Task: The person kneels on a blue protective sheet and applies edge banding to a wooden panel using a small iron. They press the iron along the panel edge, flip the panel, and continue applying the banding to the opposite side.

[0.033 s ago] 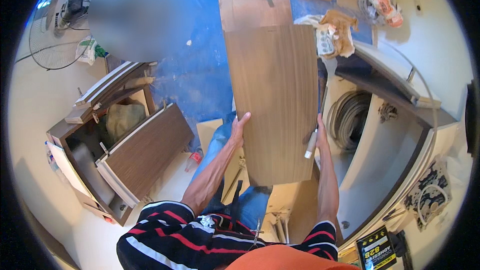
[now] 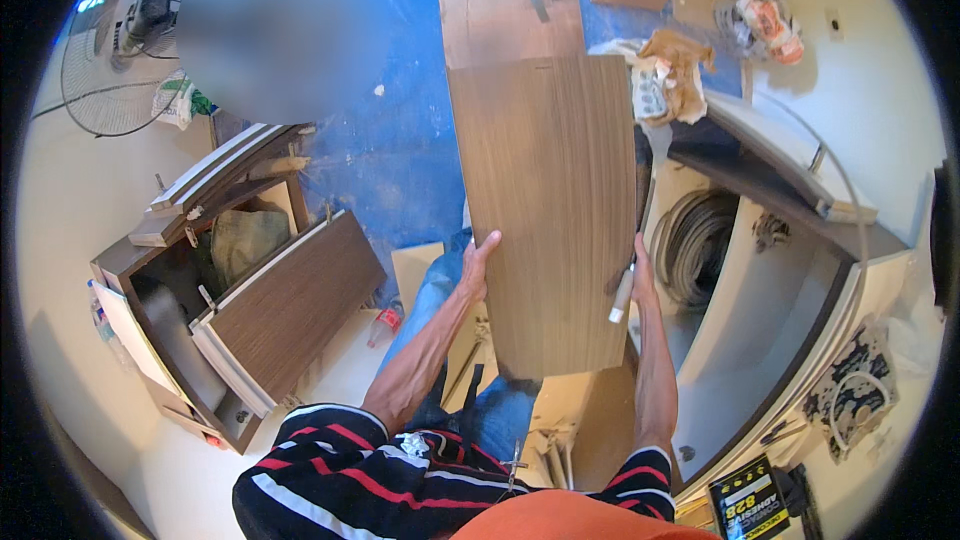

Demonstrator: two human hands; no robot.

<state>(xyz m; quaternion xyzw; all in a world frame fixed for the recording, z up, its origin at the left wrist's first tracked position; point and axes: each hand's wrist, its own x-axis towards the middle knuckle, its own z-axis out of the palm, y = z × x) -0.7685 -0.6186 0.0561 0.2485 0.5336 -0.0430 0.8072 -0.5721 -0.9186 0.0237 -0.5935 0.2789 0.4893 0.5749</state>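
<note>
A long brown wood-grain panel (image 2: 545,210) lies in front of me, running away from my body. My left hand (image 2: 478,265) grips its left edge, thumb on the top face and fingers hidden underneath. Along the opposite edge is my right hand (image 2: 643,275), its fingers wrapped partly out of sight against the panel. A tool with a whitish handle (image 2: 622,297) sits between that hand and the panel edge; its kind is hard to make out. The panel's far end overlaps a lighter brown board (image 2: 500,20).
Cabinet carcasses stand on both sides, a brown door panel (image 2: 300,310) leaning at the left one. A coiled hose (image 2: 695,240) is inside the right one. Also around are a fan (image 2: 125,60), a plastic bottle (image 2: 386,323), a torn paper bag (image 2: 675,65) and a black-and-yellow tin (image 2: 748,500).
The panel and both hands sit very slightly lower in the picture. Both hands keep the same hold.
</note>
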